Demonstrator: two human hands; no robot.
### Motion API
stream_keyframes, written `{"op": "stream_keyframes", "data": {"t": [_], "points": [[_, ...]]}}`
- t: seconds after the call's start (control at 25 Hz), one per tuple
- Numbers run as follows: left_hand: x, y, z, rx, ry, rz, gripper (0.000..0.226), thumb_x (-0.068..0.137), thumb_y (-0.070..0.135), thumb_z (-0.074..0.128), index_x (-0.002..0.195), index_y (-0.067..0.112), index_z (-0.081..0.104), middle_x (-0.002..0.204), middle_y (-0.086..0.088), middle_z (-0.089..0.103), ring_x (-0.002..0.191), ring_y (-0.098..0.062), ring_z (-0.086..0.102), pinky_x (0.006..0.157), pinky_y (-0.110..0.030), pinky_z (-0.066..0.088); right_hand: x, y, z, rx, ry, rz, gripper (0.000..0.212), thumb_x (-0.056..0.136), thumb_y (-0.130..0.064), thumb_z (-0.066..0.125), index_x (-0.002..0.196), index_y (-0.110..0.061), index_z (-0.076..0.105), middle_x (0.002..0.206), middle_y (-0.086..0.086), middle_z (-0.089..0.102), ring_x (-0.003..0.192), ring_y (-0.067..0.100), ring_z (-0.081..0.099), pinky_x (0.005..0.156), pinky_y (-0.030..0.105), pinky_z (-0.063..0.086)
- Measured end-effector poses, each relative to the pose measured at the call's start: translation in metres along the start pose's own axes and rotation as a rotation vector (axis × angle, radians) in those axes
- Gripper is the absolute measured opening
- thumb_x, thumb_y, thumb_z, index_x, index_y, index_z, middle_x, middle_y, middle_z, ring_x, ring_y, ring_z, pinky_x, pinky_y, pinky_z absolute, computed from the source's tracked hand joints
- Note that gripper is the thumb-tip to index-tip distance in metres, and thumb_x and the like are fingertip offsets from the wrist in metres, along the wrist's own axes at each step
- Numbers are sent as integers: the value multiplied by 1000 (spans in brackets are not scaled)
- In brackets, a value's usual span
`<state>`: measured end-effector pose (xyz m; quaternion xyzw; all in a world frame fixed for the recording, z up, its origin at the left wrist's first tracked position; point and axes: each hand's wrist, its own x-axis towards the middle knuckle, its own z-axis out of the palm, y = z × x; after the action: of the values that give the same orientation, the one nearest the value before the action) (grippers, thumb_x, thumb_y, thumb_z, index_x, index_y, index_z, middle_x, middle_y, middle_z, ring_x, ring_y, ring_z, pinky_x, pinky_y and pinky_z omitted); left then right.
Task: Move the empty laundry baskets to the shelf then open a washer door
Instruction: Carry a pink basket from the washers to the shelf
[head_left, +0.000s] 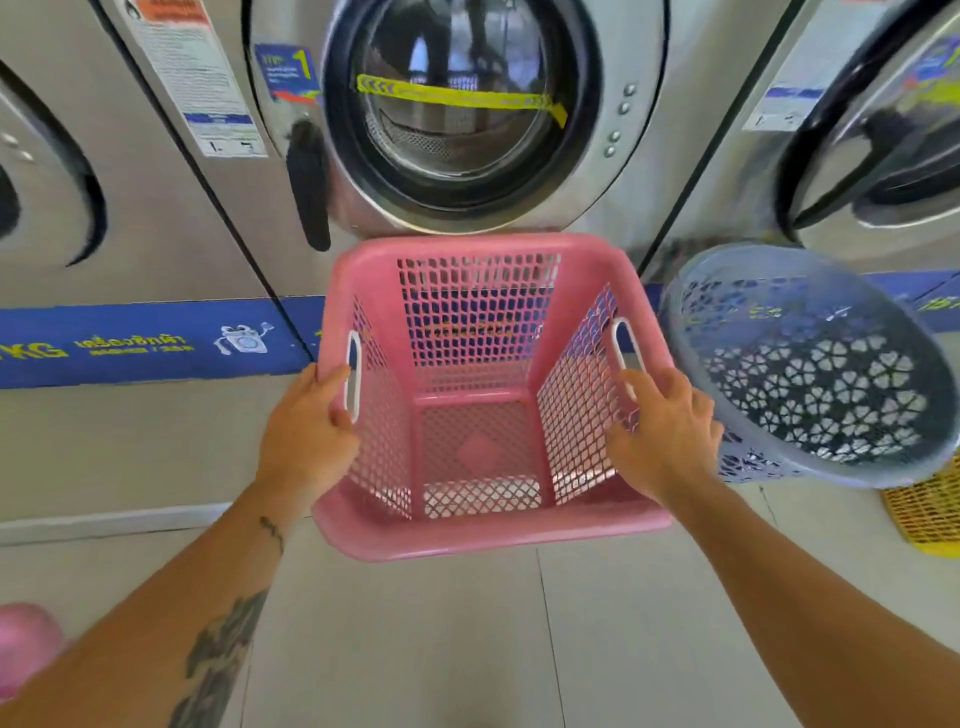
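An empty pink rectangular laundry basket (478, 535) sits in front of the middle washer. My left hand (309, 436) grips its left rim beside the white-edged handle slot. My right hand (662, 436) grips the right rim, fingers curled over the edge near the other slot. The washer door (457, 104) right behind the basket is closed, with a round glass window, a yellow strip across it and a black handle (309, 182) on its left side. A grey round basket (810, 364), also empty, stands tilted just right of the pink one.
A yellow mesh basket (924, 514) shows partly at the right edge, below the grey one. More washers stand to the left (47, 171) and right (883, 145). A blue floor-level band (145, 343) runs along the machines. Something pink (23, 644) lies at the bottom left.
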<state>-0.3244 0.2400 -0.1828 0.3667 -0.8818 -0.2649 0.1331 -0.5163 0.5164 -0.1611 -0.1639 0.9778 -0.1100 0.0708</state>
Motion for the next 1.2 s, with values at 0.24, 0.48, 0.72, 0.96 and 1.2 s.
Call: {"op": "stream_keyframes", "data": {"t": [0.24, 0.48, 0.72, 0.96, 1.2], "points": [[-7, -8, 9, 0, 93, -63, 62, 81, 1, 50, 139, 24, 51, 132, -1, 53, 102, -26, 57, 80, -31, 43, 25, 10, 2, 168, -79, 47, 53, 79, -25, 55, 128, -42, 47, 128, 8, 42, 103, 38, 54, 91, 49, 46], [-48, -44, -28, 19, 54, -134, 59, 77, 6, 56, 132, 27, 58, 131, 6, 56, 105, -24, 59, 84, -30, 44, -7, 5, -13, 185, -115, 20, 42, 79, -13, 53, 106, -43, 68, 90, 0, 72, 64, 27, 64, 59, 35, 54], [-154, -132, -86, -107, 129, -244, 60, 79, 1, 54, 128, 36, 60, 130, 21, 53, 86, -9, 62, 66, -15, 49, -126, -49, 24, 230, -122, -80, 37, 85, -12, 56, 107, -37, 70, 93, -2, 69, 71, 22, 60, 69, 33, 48], [-220, -210, -118, -143, 128, -306, 59, 84, 3, 56, 128, 41, 55, 140, 32, 39, 57, -5, 54, 44, -14, 44, -231, -90, 84, 269, -111, -3, 32, 89, -16, 51, 106, -37, 70, 107, 7, 69, 90, 32, 63, 86, 47, 51], [-267, -227, -113, -109, 162, -358, 55, 84, 7, 57, 129, 38, 57, 144, 34, 35, 76, -2, 61, 60, -23, 56, -271, -96, 102, 265, -78, 87, 32, 90, -14, 48, 103, -34, 70, 106, 7, 70, 86, 29, 61, 83, 45, 52]]}}
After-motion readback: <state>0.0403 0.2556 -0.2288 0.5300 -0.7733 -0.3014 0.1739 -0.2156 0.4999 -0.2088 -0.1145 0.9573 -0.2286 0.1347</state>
